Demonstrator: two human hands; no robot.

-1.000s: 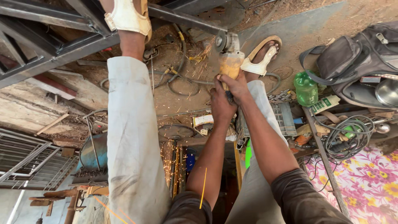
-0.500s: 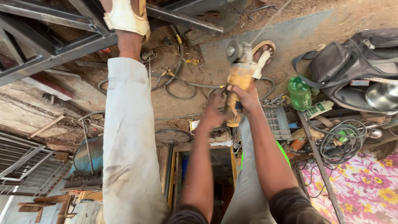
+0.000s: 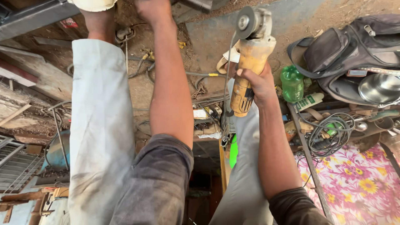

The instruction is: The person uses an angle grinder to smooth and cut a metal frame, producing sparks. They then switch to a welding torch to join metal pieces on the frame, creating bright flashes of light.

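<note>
Right hand is clamped around the yellow body of an angle grinder, held up off the ground. Disc end points away from the person, toward the top of the frame; the grey disc and guard sit at the far tip. A cable runs down from the tool's tail, past the trouser leg.

Left hand is stretched out to the top edge, right by a dark metal bar (fingers are cut off by the frame, so I cannot tell whether it grips anything).

Both legs in pale, dirty trousers are stretched forward across dirt ground. Left foot in a light sandal is up against the metal bar.

Around the grinder:
- green plastic bottle just beside the right hand, on the right
- dark backpack further right, with a shiny steel bowl lying against it
- coil of black cable near a floral cloth at lower right
- loose wires and scrap on the ground between the legs

Grey metal grille sits at far left, well apart from both hands.
</note>
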